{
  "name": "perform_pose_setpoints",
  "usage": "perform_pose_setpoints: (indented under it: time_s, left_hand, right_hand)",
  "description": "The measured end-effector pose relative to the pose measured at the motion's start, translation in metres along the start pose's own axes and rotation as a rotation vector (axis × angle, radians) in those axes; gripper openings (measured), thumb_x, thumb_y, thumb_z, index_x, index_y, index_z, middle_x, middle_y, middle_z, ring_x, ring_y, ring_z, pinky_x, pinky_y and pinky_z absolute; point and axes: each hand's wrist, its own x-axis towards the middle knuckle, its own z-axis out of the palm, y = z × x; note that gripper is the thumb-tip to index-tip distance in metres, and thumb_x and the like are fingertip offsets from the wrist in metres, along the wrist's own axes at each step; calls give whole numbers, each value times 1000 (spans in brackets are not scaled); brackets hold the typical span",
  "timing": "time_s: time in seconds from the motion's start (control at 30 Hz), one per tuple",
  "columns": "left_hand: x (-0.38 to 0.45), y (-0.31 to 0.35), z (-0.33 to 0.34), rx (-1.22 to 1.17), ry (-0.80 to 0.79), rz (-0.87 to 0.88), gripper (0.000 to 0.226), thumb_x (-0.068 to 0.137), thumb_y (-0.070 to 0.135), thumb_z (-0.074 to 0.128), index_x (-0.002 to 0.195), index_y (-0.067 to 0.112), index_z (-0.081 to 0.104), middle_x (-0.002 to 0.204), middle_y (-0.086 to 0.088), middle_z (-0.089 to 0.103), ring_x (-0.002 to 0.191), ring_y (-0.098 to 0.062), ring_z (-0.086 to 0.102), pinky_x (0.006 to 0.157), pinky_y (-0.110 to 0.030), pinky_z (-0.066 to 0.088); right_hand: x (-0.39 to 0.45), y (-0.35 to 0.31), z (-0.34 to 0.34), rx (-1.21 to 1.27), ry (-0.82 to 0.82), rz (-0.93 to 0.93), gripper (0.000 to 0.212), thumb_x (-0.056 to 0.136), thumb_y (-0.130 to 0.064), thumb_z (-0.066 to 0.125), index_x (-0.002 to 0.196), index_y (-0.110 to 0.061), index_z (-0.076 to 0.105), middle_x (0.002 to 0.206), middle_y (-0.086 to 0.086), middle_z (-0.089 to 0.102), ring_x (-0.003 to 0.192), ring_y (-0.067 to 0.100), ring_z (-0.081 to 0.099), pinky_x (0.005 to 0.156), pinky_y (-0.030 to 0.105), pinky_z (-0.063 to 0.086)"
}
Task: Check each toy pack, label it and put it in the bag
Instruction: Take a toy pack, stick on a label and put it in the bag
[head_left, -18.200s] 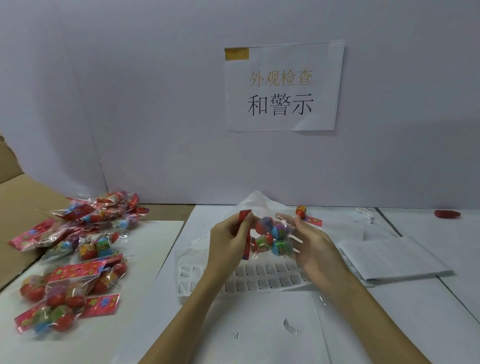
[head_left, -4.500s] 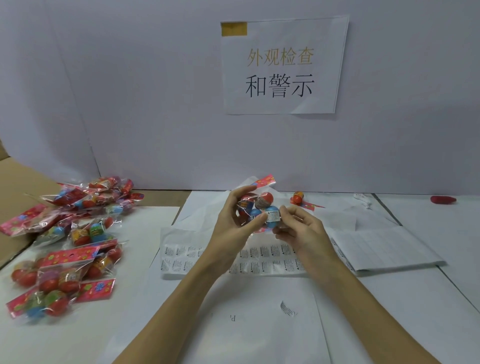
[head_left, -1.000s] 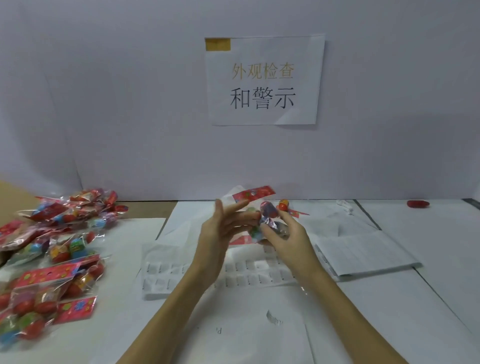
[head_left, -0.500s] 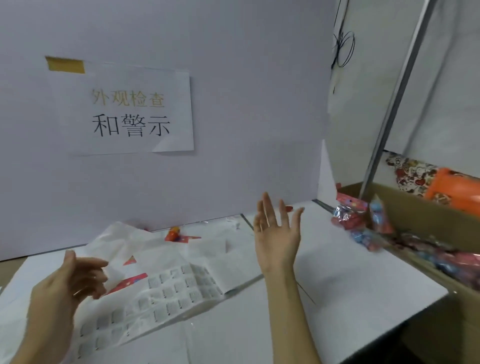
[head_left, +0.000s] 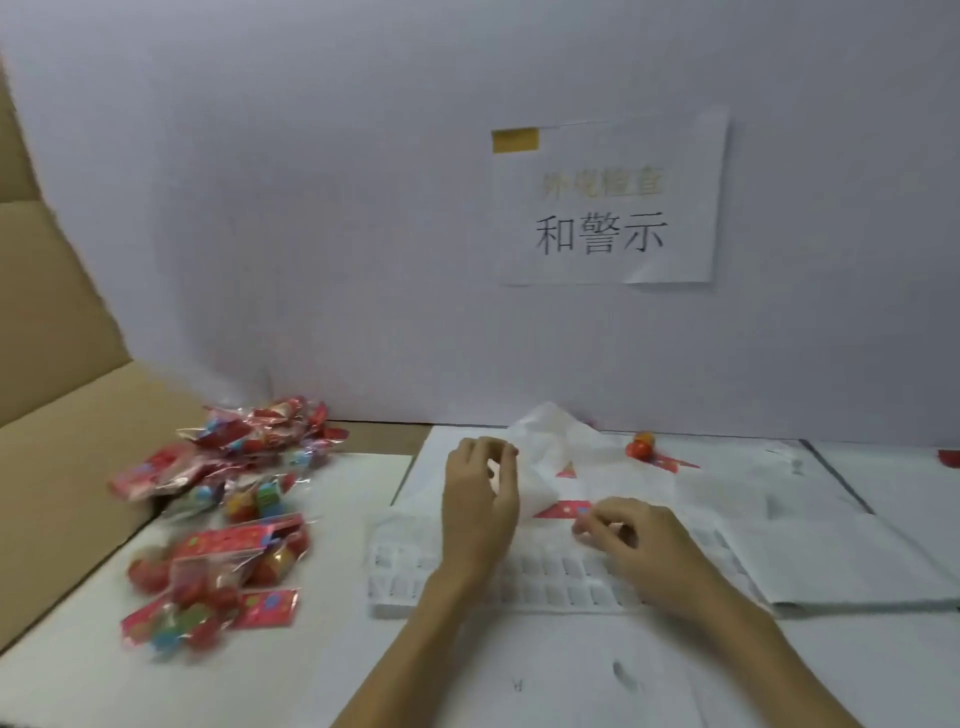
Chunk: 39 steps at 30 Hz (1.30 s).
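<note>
Both hands hold no pack at this moment. The unchecked toy packs (head_left: 223, 525) lie in a loose heap on the white table (head_left: 322, 670), well to the left of my hands, spreading from near the back wall down toward me; the pile's long axis runs roughly front to back. My left hand (head_left: 480, 506) is the nearer of the two to that heap, so I judge the next pick belongs to it, reaching leftward. It hovers with fingers loosely curled, gripping nothing that I can make out, over the left part of the label sheet (head_left: 519, 571). My right hand (head_left: 631, 543) sits just beside it on the same sheet, fingertips drawn together low at the surface as if working at a label; whether a label is actually pinched I cannot tell, the frame being smeared there. The sheet lies long-side across in front of me, rows running left to right. A crumpled white sheet (head_left: 550, 441) rises behind the hands, with a red header card (head_left: 566, 509) partly under it. A small loose toy (head_left: 643, 447) lies farther back right. The bag is not in view. Motion blur softens the packs and label print; the sign (head_left: 608, 208) on the wall is only partly legible.
</note>
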Motion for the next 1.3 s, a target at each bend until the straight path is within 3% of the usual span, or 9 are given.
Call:
perform_pose_setpoints:
  time_s: [0.17,0.3,0.4,0.57,0.73,0.93,1.03,1.17,1.3]
  left_hand:
    - [41,-43,-29,386,126,-94,19,104,22,54,116,12,64,118,-8,54,112,-24,45,99,-34,43]
    - [89,-76,-71,853,-74,-234,27,97,12,52,123,9,57,141,-22,45,131,-38,39,111,-41,36]
    - [114,-98,-101,1090,-250,-349,34,108,26,41,139,18,53,162,-31,24,151,-50,21,125,-54,17]
    - [118,-118,-110,1238,-361,-313,32,104,22,42,126,14,65,134,-14,64,124,-34,55,112,-44,37]
    - [113,-99,-98,1006,-164,-193,18,94,5,48,94,9,66,106,-10,70,105,-32,63,96,-40,41]
    - [82,-38,-62,235,164,101,16,100,23,69,108,11,77,111,2,76,93,-12,72,93,-30,56]
    - [45,-8,-37,-167,158,62,19,93,32,76,111,27,76,114,13,75,97,-1,72,89,-19,58]
    - [11,7,-14,-615,14,-162,18,89,29,81,106,23,81,112,7,78,104,-15,75,96,-36,61]
    - [9,14,-23,-629,-18,-123,28,85,32,81,111,20,81,113,9,78,111,-16,73,102,-35,57]
  right_hand:
    - [6,-3,7,-18,-9,-40,18,100,-37,64,90,-36,79,91,-28,75,87,-3,72,82,28,57]
    - [9,-1,8,-28,-2,-49,18,98,-40,65,87,-40,79,89,-30,75,84,-7,68,76,20,51]
    - [8,-1,8,-28,-4,-50,19,98,-42,64,88,-42,79,89,-35,73,88,-13,66,73,15,48]
    - [9,2,7,-18,-23,-46,20,98,-40,63,88,-42,79,90,-35,73,89,-13,67,73,9,49]
    - [9,1,7,-15,-14,-22,20,98,-36,65,85,-41,80,89,-34,74,87,-12,68,79,17,49]
    - [8,-2,7,-12,-39,24,23,100,-35,64,85,-39,80,90,-31,75,89,-11,69,78,14,47]
    - [6,-5,6,19,-48,56,21,101,-38,61,91,-39,80,93,-29,76,91,-11,70,82,16,51]
    - [8,-9,9,163,1,69,37,96,-53,54,125,-36,69,109,-21,77,102,-2,71,95,31,57]
    - [13,-12,12,362,24,139,54,93,-59,47,140,-35,55,123,-12,74,109,5,71,97,31,58]
